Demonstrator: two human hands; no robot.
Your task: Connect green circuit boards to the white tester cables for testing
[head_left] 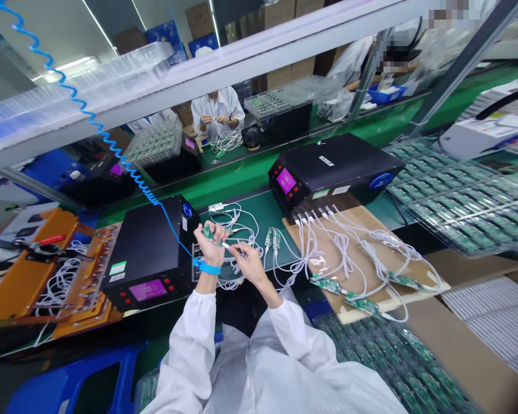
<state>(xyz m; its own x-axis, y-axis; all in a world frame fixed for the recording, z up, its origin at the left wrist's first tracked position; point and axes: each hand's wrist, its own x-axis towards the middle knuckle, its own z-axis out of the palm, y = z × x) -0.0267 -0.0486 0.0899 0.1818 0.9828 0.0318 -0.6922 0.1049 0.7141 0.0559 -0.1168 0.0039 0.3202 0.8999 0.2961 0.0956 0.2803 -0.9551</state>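
Note:
My left hand point(210, 246), with a blue strap around its wrist, is closed around a small green circuit board point(208, 231). Close beside it, my right hand point(249, 263) pinches the white plug of a cable point(225, 245) at the board's lower end. Whether the plug sits fully in the board I cannot tell. Behind my hands, looped white cables point(246, 221) lie on the green bench. A board with a white end point(216, 207) is joined to one of them. Two more green boards point(273, 238) stand side by side to the right, with cables at their lower ends.
Black testers with purple screens stand left point(149, 247) and right point(328, 167). Cabled boards lie on a cardboard sheet point(388, 230). Trays of boards point(466, 195) are at right and by my lap. An orange fixture point(47, 264) stands left; a coiled blue cord point(90, 118) hangs to my wrist.

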